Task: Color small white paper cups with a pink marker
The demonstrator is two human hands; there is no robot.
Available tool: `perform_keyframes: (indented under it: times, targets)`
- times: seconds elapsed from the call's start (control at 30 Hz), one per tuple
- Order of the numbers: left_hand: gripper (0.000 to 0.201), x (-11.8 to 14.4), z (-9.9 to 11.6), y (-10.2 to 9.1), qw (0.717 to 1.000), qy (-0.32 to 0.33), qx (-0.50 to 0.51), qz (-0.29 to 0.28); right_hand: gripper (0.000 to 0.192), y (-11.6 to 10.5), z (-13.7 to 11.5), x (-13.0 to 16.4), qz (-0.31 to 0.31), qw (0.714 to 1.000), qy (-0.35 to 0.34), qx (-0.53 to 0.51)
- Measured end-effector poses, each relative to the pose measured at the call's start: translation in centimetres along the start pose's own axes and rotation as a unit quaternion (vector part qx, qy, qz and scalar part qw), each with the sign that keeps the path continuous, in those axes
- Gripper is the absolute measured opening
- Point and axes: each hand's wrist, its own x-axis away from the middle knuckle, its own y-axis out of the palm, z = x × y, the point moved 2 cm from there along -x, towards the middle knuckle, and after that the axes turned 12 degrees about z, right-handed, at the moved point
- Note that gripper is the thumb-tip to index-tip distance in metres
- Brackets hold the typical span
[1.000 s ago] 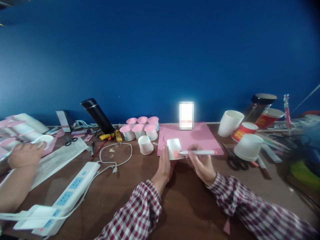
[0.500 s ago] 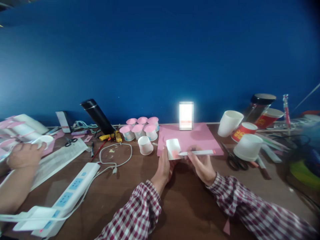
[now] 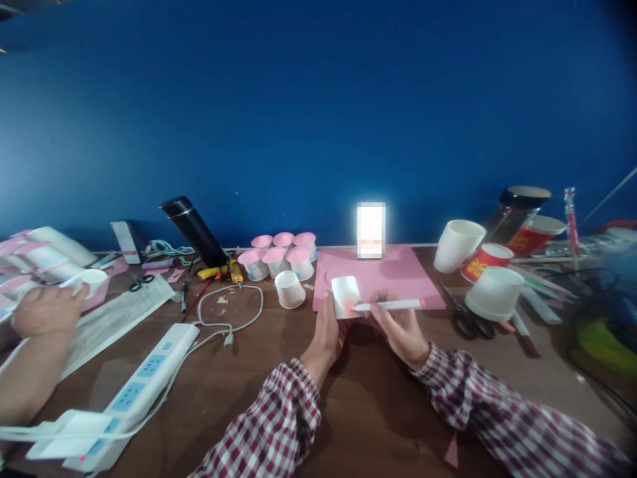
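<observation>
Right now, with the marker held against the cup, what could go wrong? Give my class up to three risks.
1. The tip of the marker in the right hand is at the pinkish patch on the held cup, so a slip might streak its white side.
2. The left hand is close to the lone white cup; a sideways bump could push it into the pink-topped cups.
3. The scissors lie near the right sleeve and might snag it.

a blue wall (image 3: pixel 298 119), paler at left, stands behind a brown tabletop (image 3: pixel 368 411).
</observation>
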Motion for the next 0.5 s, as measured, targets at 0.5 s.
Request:
perform_keyframes:
  times: [0.5]
  targets:
    - [0.051,0.13,0.11,0.11,1.000,-0.008,0.000,0.018,0.027,-0.02,-0.04,0.06,-0.001,1.000,0.008,-0.004]
